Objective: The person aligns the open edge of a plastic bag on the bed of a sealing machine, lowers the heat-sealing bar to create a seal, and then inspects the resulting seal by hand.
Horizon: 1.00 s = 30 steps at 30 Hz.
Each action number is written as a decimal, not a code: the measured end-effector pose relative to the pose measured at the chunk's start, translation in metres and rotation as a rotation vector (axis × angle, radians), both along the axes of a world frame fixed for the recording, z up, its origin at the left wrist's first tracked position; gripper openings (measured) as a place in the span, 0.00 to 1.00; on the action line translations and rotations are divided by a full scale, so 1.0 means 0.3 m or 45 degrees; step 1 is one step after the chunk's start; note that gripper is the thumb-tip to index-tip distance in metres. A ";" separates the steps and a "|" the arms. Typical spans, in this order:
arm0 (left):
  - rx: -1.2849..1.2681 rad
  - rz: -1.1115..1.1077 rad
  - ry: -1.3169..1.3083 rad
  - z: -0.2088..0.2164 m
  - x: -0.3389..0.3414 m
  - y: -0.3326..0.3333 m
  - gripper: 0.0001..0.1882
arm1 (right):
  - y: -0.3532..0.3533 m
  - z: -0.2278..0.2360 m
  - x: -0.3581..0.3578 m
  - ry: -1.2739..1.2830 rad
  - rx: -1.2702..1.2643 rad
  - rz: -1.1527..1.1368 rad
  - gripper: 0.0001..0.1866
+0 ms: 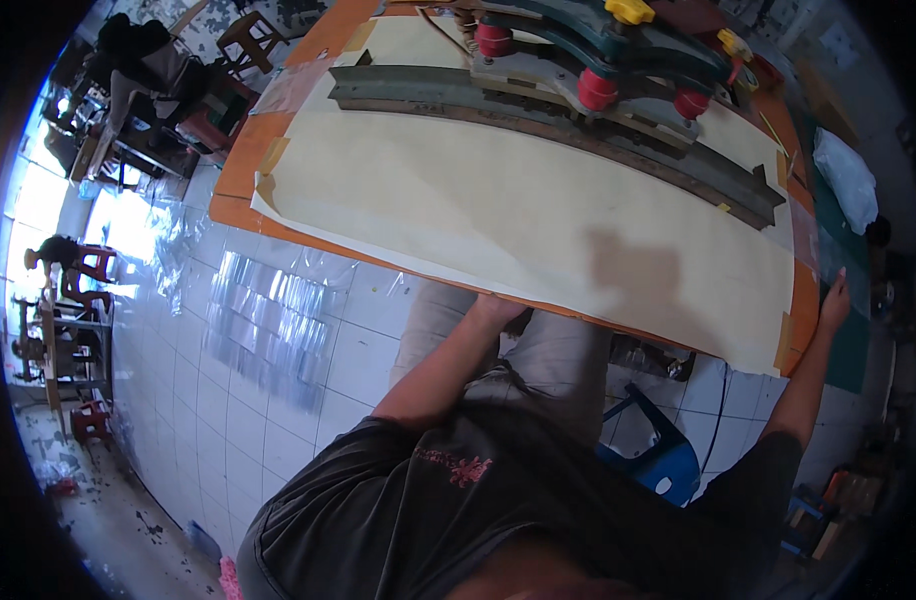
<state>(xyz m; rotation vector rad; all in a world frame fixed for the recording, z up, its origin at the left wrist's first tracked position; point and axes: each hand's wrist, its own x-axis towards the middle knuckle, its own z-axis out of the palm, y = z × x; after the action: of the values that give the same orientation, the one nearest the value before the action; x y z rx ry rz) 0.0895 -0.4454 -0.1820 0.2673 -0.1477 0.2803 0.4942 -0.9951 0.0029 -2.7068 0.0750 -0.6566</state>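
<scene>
An orange-edged worktop (240, 190) covered with a cream paper sheet (398, 190) lies in front of me. My left hand (498, 308) is at its near edge, its fingers hidden by the edge. My right hand (835, 295) is beyond the right edge, its fingers closed at a clear plastic sheet (826, 258) that hangs out from the worktop there. Across the far part of the paper lies a long dark metal rail (428, 97). Over it stands a dark green clamp-like frame (648, 55) with red round feet and yellow knobs.
A white plastic bag (846, 180) lies at the right on a green surface (848, 350). Below the worktop, a blue plastic stool (658, 450) stands by my legs. Clear plastic sheeting (268, 320) spreads on the tiled floor. A wooden stool (250, 38) and cluttered benches are farther left.
</scene>
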 end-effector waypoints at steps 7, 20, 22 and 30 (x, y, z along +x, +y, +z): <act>0.138 0.054 -0.046 0.019 -0.003 -0.008 0.37 | -0.041 -0.001 0.013 -0.001 -0.019 -0.155 0.38; -0.277 -0.067 0.153 0.098 -0.004 -0.011 0.34 | -0.084 -0.001 0.032 -0.068 -0.002 -0.219 0.35; -0.263 -0.039 0.203 0.128 -0.012 -0.013 0.36 | -0.073 -0.012 0.032 -0.065 -0.023 -0.242 0.34; -0.215 0.004 0.147 0.096 -0.020 -0.004 0.34 | -0.009 -0.005 -0.005 -0.117 0.006 -0.240 0.35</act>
<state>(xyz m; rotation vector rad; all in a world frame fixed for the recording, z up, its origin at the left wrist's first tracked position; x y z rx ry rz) 0.0834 -0.4466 -0.1531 0.1158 -0.0092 0.2778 0.4927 -0.9979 0.0015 -2.6819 0.3114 -0.8333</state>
